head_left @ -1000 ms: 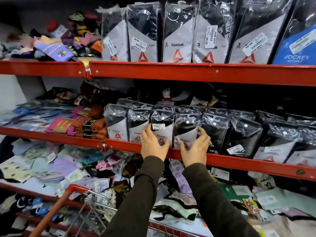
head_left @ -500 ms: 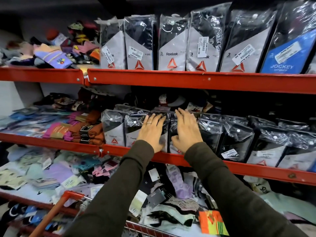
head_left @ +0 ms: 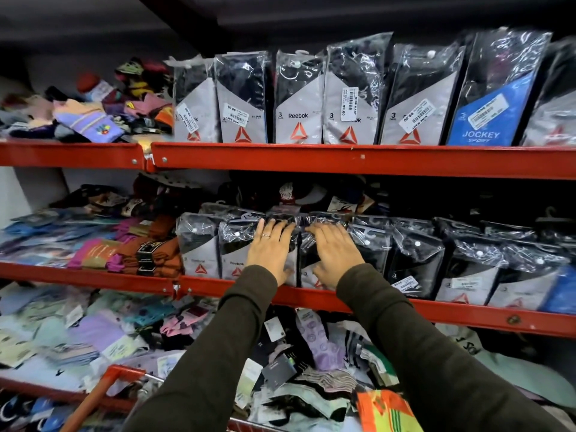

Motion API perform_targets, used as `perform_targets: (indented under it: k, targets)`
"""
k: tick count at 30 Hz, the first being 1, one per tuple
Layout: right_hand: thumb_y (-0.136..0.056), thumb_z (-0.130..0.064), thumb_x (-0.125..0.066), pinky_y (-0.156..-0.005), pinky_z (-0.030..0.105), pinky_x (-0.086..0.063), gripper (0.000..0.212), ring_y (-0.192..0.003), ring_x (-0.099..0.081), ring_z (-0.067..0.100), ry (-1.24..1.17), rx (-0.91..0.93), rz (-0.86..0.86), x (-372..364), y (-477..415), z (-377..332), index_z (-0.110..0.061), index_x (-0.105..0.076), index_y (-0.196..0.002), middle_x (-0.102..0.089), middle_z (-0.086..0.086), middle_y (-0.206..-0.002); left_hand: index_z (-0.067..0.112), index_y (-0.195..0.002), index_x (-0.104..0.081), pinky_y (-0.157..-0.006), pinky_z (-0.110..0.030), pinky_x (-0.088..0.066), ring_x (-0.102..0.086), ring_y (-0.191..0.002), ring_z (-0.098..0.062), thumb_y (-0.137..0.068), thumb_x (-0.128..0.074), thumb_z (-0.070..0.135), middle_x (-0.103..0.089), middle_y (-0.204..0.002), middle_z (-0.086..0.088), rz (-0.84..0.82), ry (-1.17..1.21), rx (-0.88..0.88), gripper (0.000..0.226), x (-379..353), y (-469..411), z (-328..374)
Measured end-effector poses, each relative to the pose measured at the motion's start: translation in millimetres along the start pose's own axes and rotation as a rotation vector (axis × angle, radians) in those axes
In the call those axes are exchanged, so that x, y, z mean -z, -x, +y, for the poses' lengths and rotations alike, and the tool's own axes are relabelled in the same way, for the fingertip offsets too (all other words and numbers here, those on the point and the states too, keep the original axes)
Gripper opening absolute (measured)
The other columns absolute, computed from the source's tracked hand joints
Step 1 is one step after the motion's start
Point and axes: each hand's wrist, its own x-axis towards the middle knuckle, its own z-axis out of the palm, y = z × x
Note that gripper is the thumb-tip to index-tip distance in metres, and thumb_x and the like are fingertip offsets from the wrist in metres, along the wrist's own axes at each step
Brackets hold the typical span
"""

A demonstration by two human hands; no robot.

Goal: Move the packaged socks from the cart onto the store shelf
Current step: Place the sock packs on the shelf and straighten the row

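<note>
While flat, hands (head_left: pixel 271 251) press sock packs (head_left: pixel 237 251)

Red metal shelf rails (head_left: pixel 343 159) run in tiers across frame, bolted at joints. Pale wall (head_left: pixel 18 194) behind at left (partly shadowed). Dark ceiling (head_left: pixel 93 23) overhead. Dim light; floor hidden.
</note>
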Motion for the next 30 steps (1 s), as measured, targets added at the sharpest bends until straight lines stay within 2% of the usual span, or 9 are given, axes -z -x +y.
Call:
perform_targets:
  k: [2,4,6,8,13,17,21,26,30]
  targets:
    - [-0.071,-0.012,-0.058,-0.125,0.047,-0.001,0.086,-0.149,-0.022,0.029,0.019,-0.015,-0.003,3,4,3,-0.011,-0.026,-0.151,-0.034,0.009,-0.155,0.012,-0.157,-0.009,-0.124,-0.053,0.010,-0.010,-0.153,-0.030,-0.081,-0.072,0.044,-0.020,-0.163,-0.008,-0.010,-0.066,0.030,0.103,4,3,3]
    - [-0.072,-0.012,-0.056,-0.125,0.050,0.001,0.088,-0.151,-0.016,0.028,0.032,-0.049,0.033,9,12,9,-0.013,-0.022,-0.153,-0.030,0.008,-0.156,0.012,-0.158,-0.003,-0.118,-0.058,0.019,0.001,-0.154,-0.031,-0.079,-0.073,0.045,-0.008,-0.166,-0.009,-0.018,-0.084,0.067,0.110,8,5,7]
    - [-0.071,-0.012,-0.057,-0.125,0.052,-0.001,0.087,-0.150,-0.017,0.029,0.027,-0.099,0.095,16,21,20,-0.014,-0.024,-0.152,-0.032,0.010,-0.155,0.010,-0.158,0.006,-0.112,-0.060,0.025,0.013,-0.153,-0.033,-0.077,-0.071,0.048,0.007,-0.167,-0.009,0.002,-0.056,0.083,0.117,14,7,15]
    - [-0.068,-0.010,-0.058,-0.125,0.052,-0.003,0.087,-0.149,-0.020,0.030,0.019,-0.169,0.154,24,31,35,-0.012,-0.029,-0.150,-0.035,0.011,-0.153,0.010,-0.157,0.008,-0.112,-0.059,0.024,0.016,-0.152,-0.033,-0.075,-0.069,0.050,0.012,-0.166,-0.009,0.058,-0.002,0.048,0.119,22,5,29]
    - [-0.070,-0.014,-0.064,-0.124,0.051,-0.011,0.087,-0.147,-0.022,0.036,-0.013,-0.353,0.197,42,53,80,-0.008,-0.029,-0.149,-0.033,0.017,-0.152,0.013,-0.159,-0.002,-0.120,-0.053,0.016,0.008,-0.154,-0.030,-0.079,-0.067,0.046,0.001,-0.168,-0.007,0.150,0.067,-0.142,0.109,34,-16,80]
    - [-0.071,-0.030,-0.071,-0.123,0.050,-0.015,0.094,-0.146,-0.022,0.038,0.016,-0.410,0.134,45,65,109,-0.005,-0.025,-0.150,-0.031,0.020,-0.152,0.012,-0.158,-0.003,-0.124,-0.048,0.007,0.000,-0.155,-0.029,-0.083,-0.070,0.046,-0.007,-0.167,-0.007,0.040,0.071,-0.239,0.106,34,-38,121]
    - [-0.076,-0.033,-0.070,-0.124,0.050,-0.011,0.094,-0.148,-0.016,0.041,0.076,-0.371,0.013,38,73,118,-0.003,-0.023,-0.151,-0.023,0.023,-0.157,0.011,-0.158,-0.006,-0.125,-0.046,0.005,-0.005,-0.154,-0.029,-0.085,-0.072,0.038,-0.012,-0.166,-0.008,-0.031,0.046,-0.254,0.102,27,-53,142]
    - [-0.075,-0.022,-0.068,-0.124,0.048,-0.011,0.083,-0.144,-0.029,0.036,0.099,-0.269,0.003,29,82,130,-0.005,-0.031,-0.148,-0.037,0.018,-0.151,0.012,-0.156,-0.015,-0.125,-0.041,-0.011,-0.027,-0.147,-0.029,-0.082,-0.077,0.029,-0.028,-0.160,-0.008,0.023,0.105,-0.217,0.098,17,-52,151]
    - [-0.074,-0.013,-0.066,-0.124,0.046,-0.011,0.079,-0.140,-0.034,0.034,0.073,-0.205,-0.037,34,82,142,-0.006,-0.033,-0.145,-0.044,0.015,-0.142,0.011,-0.155,-0.020,-0.121,-0.040,-0.023,-0.037,-0.141,-0.029,-0.082,-0.078,0.027,-0.036,-0.155,-0.010,0.076,0.070,-0.174,0.094,19,-47,159]
